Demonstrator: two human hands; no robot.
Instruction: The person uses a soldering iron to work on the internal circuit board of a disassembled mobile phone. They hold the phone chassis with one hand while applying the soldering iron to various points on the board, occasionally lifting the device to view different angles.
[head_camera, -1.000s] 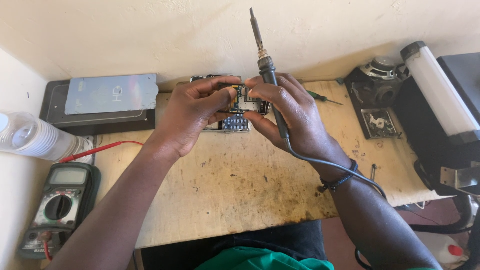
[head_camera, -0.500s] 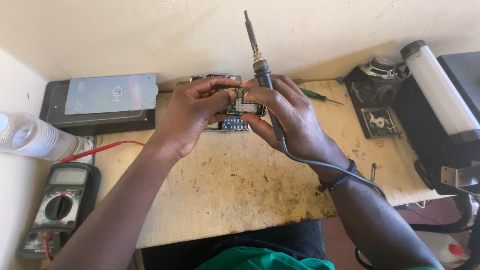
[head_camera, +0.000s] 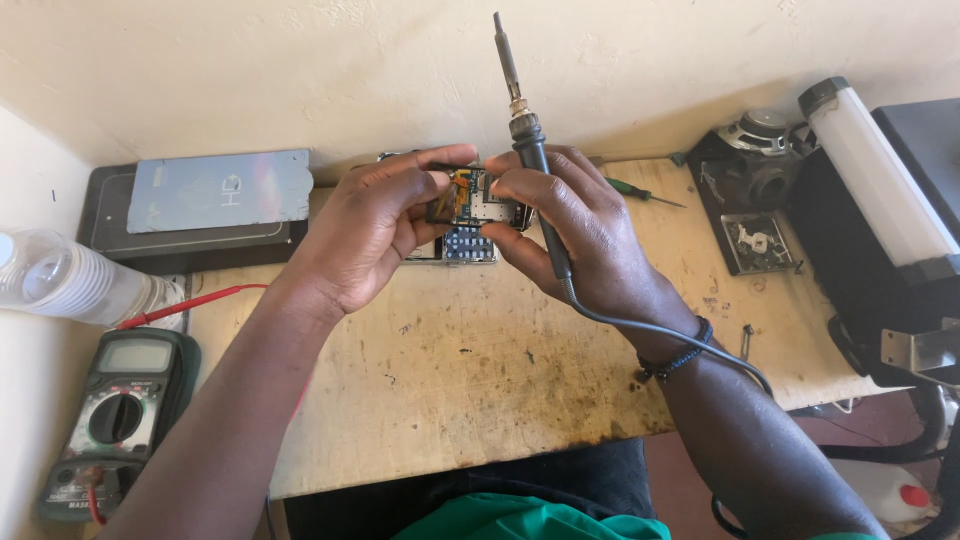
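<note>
1. Nearest the camera, a green garment (head_camera: 520, 518) shows at the bottom edge, and both forearms reach forward over a worn, stained wooden tabletop (head_camera: 480, 370).
2. At the left edge lies a dark multimeter (head_camera: 115, 420) with a round dial, a red lead (head_camera: 190, 303) running off it, and beside it a clear plastic bottle (head_camera: 70, 285) on its side.
3. The left hand (head_camera: 365, 235) is clenched on the left end of a small opened phone circuit board (head_camera: 478, 200) — thumb and fingertips pinch its edge.
4. The right hand (head_camera: 580, 235) grips the board's right end and, in the same grasp, holds a soldering iron (head_camera: 530, 150) between its fingers, the metal tip pointing up and away towards the wall; its grey cord (head_camera: 660, 330) trails back over the wrist, past a dark bead bracelet (head_camera: 680, 358).
5. The board is held just above the tabletop near its far edge — a dark frame with silver shielding, an orange-brown patch and bare components.
6. Directly under it lies a phone keypad part (head_camera: 468, 245) with blue-white keys.
7. Further off, a green-handled screwdriver (head_camera: 640, 192) lies to the right, near a dismantled black device (head_camera: 755, 190) with a speaker, and a white tube lamp (head_camera: 875, 170).
8. Far left, a grey metal plate (head_camera: 220, 190) rests on a flat black slab (head_camera: 130, 245) against the wall.
</note>
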